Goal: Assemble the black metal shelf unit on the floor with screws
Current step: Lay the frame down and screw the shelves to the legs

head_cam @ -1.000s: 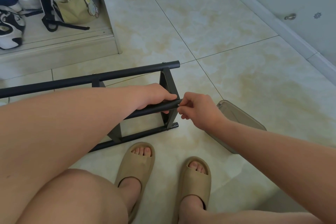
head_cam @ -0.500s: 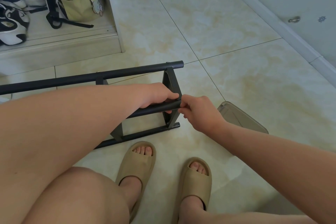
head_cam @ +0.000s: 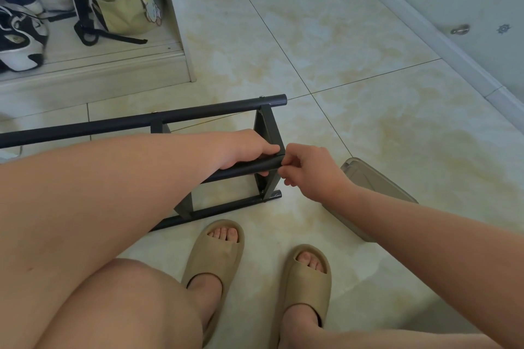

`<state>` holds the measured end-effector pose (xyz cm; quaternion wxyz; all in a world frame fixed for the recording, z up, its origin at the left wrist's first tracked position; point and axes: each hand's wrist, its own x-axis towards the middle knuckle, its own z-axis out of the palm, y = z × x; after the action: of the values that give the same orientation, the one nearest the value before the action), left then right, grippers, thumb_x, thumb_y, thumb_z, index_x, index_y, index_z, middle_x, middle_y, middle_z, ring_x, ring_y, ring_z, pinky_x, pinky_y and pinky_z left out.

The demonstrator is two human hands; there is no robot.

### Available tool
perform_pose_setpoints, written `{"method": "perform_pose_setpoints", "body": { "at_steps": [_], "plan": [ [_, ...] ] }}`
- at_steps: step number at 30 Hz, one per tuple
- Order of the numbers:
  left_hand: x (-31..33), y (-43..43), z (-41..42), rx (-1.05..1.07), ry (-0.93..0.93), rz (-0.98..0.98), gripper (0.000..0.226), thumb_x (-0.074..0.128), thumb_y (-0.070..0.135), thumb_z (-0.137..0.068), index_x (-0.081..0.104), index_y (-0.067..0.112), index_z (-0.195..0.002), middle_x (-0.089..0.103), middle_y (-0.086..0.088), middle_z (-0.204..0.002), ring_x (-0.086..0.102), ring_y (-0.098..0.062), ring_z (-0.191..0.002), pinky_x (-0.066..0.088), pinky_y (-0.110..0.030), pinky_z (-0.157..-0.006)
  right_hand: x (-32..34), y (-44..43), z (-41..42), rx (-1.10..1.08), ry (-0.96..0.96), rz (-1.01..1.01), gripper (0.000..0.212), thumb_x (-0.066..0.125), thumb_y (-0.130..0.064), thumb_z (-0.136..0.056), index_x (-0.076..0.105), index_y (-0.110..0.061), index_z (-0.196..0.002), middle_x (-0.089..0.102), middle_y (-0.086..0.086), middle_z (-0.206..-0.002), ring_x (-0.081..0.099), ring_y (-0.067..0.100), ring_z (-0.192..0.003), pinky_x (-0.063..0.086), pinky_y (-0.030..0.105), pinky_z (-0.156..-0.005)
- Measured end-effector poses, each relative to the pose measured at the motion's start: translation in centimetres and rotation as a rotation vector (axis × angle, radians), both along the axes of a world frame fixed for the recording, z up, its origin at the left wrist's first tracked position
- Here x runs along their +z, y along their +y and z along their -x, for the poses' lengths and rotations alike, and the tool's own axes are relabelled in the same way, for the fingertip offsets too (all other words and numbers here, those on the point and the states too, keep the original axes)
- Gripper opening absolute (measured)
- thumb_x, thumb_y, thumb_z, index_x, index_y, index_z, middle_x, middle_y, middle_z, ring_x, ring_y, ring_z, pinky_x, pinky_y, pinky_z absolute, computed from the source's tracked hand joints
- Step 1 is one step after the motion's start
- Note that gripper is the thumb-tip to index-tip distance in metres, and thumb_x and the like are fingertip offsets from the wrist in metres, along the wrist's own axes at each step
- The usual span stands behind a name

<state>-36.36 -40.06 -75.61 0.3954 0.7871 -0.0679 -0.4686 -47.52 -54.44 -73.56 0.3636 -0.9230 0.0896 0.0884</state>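
The black metal shelf frame [head_cam: 198, 113] lies on the tiled floor, its long tubes running left to right with a flat end bracket [head_cam: 266, 127] on the right. My left hand [head_cam: 246, 150] grips the middle tube [head_cam: 243, 168] near its right end. My right hand [head_cam: 309, 170] has its fingertips pinched at that tube's end, where it meets the bracket. Whatever they pinch is hidden by the fingers. No screw is plainly visible there.
A translucent grey plastic lid or tray [head_cam: 374, 184] lies on the floor just right of my right hand. My feet in beige slippers [head_cam: 218, 252] are below the frame. A shoe cabinet with sneakers [head_cam: 19, 37] and a bag [head_cam: 124, 0] stands at upper left.
My right hand has moved slightly left, closing onto the end of the tube. The left hand keeps its grip on the tube. The camera has shifted a little.
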Motion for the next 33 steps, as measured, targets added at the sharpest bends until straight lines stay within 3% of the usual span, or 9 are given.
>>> {"method": "perform_pose_setpoints", "body": {
  "at_steps": [4, 7, 12, 18, 23, 26, 30, 33],
  "plan": [
    [0.2, -0.1, 0.2, 0.004, -0.009, -0.006, 0.039, 0.055, 0.041, -0.1, 0.072, 0.007, -0.108, 0.078, -0.01, -0.088, 0.075, -0.025, -0.095, 0.053, -0.035, -0.079, -0.1, -0.4, 0.0, -0.139, 0.072, -0.242, 0.017, 0.072, -0.002, -0.086, 0.064, -0.013, -0.077, 0.074, 0.011, -0.071, 0.074, 0.033, -0.074, 0.061, 0.049, -0.079],
    [0.2, -0.1, 0.2, 0.029, 0.039, 0.01, 0.038, 0.054, 0.04, -0.101, 0.069, 0.007, -0.113, 0.077, -0.011, -0.098, 0.075, -0.026, -0.095, 0.053, -0.032, -0.071, -0.1, -0.7, 0.0, -0.137, 0.092, -0.297, 0.015, 0.069, 0.0, -0.089, 0.067, -0.013, -0.081, 0.073, 0.009, -0.071, 0.075, 0.028, -0.075, 0.062, 0.043, -0.081],
    [0.3, -0.1, 0.4, 0.04, 0.048, 0.013, 0.037, 0.053, 0.04, -0.101, 0.068, 0.008, -0.114, 0.077, -0.011, -0.099, 0.075, -0.026, -0.094, 0.053, -0.032, -0.072, 0.1, -0.8, 0.4, -0.172, 0.091, -0.417, 0.02, 0.064, 0.008, -0.091, 0.064, -0.008, -0.08, 0.069, 0.006, -0.066, 0.07, 0.017, -0.062, 0.063, 0.032, -0.069],
    [0.7, 0.0, 0.6, 0.051, 0.047, 0.014, 0.035, 0.053, 0.039, -0.102, 0.067, 0.01, -0.114, 0.077, -0.01, -0.101, 0.075, -0.024, -0.093, 0.054, -0.03, -0.068, 0.2, -0.5, 0.5, -0.252, 0.11, -0.539, 0.018, 0.064, 0.012, -0.091, 0.065, -0.003, -0.08, 0.068, 0.01, -0.067, 0.069, 0.016, -0.057, 0.062, 0.028, -0.063],
    [0.8, 0.0, 0.6, 0.055, 0.047, 0.017, 0.035, 0.053, 0.039, -0.102, 0.068, 0.009, -0.114, 0.077, -0.01, -0.1, 0.075, -0.025, -0.093, 0.054, -0.03, -0.069, -0.1, -0.1, 0.1, -0.267, 0.098, -0.471, 0.02, 0.063, 0.011, -0.091, 0.062, -0.004, -0.079, 0.067, 0.011, -0.066, 0.067, 0.018, -0.055, 0.062, 0.03, -0.062],
    [0.9, 0.0, 0.6, 0.058, 0.052, 0.02, 0.035, 0.054, 0.038, -0.102, 0.068, 0.008, -0.113, 0.077, -0.01, -0.1, 0.075, -0.025, -0.093, 0.054, -0.03, -0.07, 0.0, 0.0, -0.1, -0.215, 0.092, -0.329, 0.02, 0.062, 0.007, -0.092, 0.06, -0.007, -0.078, 0.069, 0.008, -0.068, 0.068, 0.017, -0.058, 0.062, 0.035, -0.066],
    [1.2, 0.1, 0.7, 0.063, 0.04, 0.038, 0.03, 0.056, 0.035, -0.102, 0.068, 0.008, -0.11, 0.077, -0.011, -0.1, 0.076, -0.024, -0.089, 0.053, -0.028, -0.064, 0.6, 0.0, -0.5, -0.089, 0.086, -0.065, 0.017, 0.063, -0.001, -0.09, 0.06, -0.013, -0.078, 0.073, 0.006, -0.069, 0.068, 0.009, -0.057, 0.06, 0.03, -0.068],
    [1.4, 0.2, 0.8, 0.064, 0.029, 0.058, 0.028, 0.056, 0.032, -0.102, 0.068, 0.008, -0.109, 0.077, -0.011, -0.101, 0.076, -0.024, -0.087, 0.054, -0.027, -0.062, 0.6, 0.0, -0.6, -0.093, 0.088, -0.042, 0.017, 0.064, -0.003, -0.091, 0.059, -0.013, -0.078, 0.074, 0.009, -0.073, 0.072, 0.015, -0.062, 0.061, 0.035, -0.07]
  ]
}}
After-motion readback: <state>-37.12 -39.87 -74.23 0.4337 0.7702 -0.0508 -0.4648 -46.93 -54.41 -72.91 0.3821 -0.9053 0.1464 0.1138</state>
